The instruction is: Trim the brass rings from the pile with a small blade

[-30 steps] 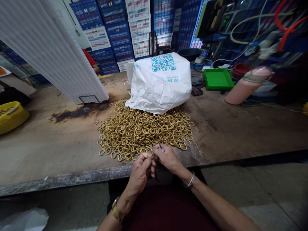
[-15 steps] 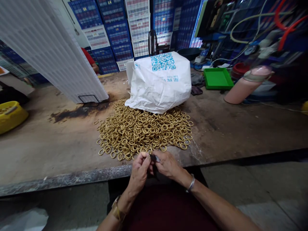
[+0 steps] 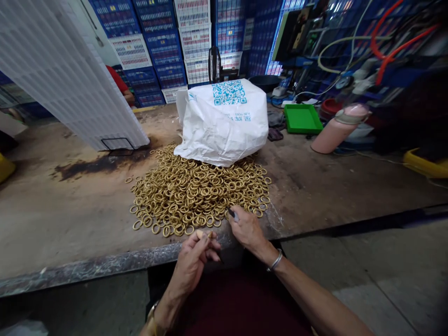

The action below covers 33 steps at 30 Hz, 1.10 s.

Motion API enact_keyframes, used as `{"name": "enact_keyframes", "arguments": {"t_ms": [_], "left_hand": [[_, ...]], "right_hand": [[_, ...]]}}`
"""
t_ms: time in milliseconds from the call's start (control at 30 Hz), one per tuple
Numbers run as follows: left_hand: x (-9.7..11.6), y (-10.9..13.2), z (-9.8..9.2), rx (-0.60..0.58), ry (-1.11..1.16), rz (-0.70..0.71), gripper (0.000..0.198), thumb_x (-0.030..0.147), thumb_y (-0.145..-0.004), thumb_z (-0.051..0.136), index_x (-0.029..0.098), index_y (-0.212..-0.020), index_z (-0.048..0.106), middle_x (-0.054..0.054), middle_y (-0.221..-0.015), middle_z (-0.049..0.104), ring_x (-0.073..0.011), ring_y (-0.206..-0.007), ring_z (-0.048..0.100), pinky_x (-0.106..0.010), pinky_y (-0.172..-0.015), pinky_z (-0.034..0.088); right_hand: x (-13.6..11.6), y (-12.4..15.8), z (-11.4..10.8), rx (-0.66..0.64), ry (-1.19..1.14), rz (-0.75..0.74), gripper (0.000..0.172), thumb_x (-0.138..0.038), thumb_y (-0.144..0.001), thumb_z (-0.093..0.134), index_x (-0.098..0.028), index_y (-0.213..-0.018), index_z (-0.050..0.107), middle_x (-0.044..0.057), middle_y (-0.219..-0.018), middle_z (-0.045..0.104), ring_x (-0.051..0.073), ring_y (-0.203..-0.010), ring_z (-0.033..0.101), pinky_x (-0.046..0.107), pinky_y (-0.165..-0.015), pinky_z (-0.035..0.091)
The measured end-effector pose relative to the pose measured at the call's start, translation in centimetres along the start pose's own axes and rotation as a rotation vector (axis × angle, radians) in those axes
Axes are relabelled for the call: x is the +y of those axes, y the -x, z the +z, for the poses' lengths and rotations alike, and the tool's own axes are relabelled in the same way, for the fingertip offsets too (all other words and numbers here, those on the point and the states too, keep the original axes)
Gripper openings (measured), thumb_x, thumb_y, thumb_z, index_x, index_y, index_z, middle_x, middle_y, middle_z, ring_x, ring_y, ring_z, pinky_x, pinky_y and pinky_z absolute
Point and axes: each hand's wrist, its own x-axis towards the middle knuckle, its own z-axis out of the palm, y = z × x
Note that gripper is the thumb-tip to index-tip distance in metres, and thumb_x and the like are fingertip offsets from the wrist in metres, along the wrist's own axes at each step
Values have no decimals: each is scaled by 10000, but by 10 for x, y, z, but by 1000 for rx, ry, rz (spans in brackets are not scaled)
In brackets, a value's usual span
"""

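Observation:
A heap of gold-coloured rings lies on the wooden table, spreading from under a white sack with blue print. At the table's front edge, my left hand is pinched on something small, mostly hidden by the fingers; a bit of gold shows at the fingertips. To its right, my right hand grips a small dark tool with a grey part, its tip at the near edge of the heap. The two hands are apart.
White corrugated sheets lean at the left on a wire stand. A green tray and a pink bottle stand at the back right. Behind the table, a person's red sleeve shows before stacked crates.
My hands have separated: the right one with the dark tool has moved up to the rings, the left one down and left. The view has turned slightly right.

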Motion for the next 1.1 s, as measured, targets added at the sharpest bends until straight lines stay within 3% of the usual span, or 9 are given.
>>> {"name": "enact_keyframes", "arguments": {"t_ms": [100, 300, 433, 533, 667, 833, 967, 1100], "left_hand": [[-3, -8, -4, 45, 87, -24, 217, 307, -682, 655, 129, -663, 533, -59, -764, 602, -117, -615, 551, -202, -477, 436], [-5, -15, -8, -30, 245, -149, 176, 288, -695, 611, 153, -797, 562, -4, -658, 556, -89, -508, 488, -197, -429, 390], [-7, -17, -11, -43, 312, -233, 222, 321, -703, 602, 130, -617, 526, -13, -677, 533, -90, -563, 492, -207, -474, 387], [-10, -18, -10, -35, 282, -242, 267, 322, -683, 636, 127, -571, 492, -15, -689, 533, -89, -576, 500, -205, -478, 381], [-13, -21, -4, -47, 131, -160, 224, 336, -679, 653, 151, -718, 532, 10, -640, 524, -84, -521, 488, -182, -413, 351], [-13, -29, 1, -38, -115, 2, 283, 355, -692, 632, 167, -885, 544, 29, -616, 524, -71, -472, 471, -164, -385, 358], [-9, -35, 1, -42, -231, 101, 316, 349, -719, 603, 159, -965, 551, 27, -658, 528, -42, -425, 422, -155, -361, 344], [-3, -35, 1, -74, -195, 79, 367, 344, -708, 617, 161, -1018, 543, 30, -660, 523, -33, -406, 397, -148, -338, 318]], "right_hand": [[7, -2, -5, 6, 91, 82, 172, -319, -828, 451, -191, -874, 556, 46, -712, 640, 158, -627, 577, 234, -557, 288], [2, 1, -4, -41, 207, 74, 158, -344, -817, 480, -210, -877, 537, 41, -767, 653, 162, -666, 591, 243, -544, 253], [0, -1, -3, -50, 223, 48, 81, -244, -796, 471, -206, -829, 534, 23, -764, 644, 153, -679, 585, 250, -536, 233], [3, -3, -2, -56, 216, 43, 76, -209, -763, 473, -207, -806, 536, 14, -785, 636, 145, -684, 573, 249, -538, 234], [6, -4, -3, -47, 153, 30, 97, -188, -735, 459, -202, -773, 547, 14, -785, 621, 129, -662, 537, 240, -543, 243], [4, -7, -10, -96, -172, 61, 104, -190, -683, 461, -180, -584, 491, -32, -536, 472, 93, -515, 396, 218, -501, 232], [-2, -7, -16, -389, -716, 193, 79, -206, -626, 476, -179, -558, 446, -73, -481, 347, 64, -435, 305, 191, -420, 217], [-8, -3, -20, -647, -1149, 308, 42, -183, -582, 488, -175, -613, 461, -84, -501, 365, 37, -397, 246, 163, -353, 170]]}}
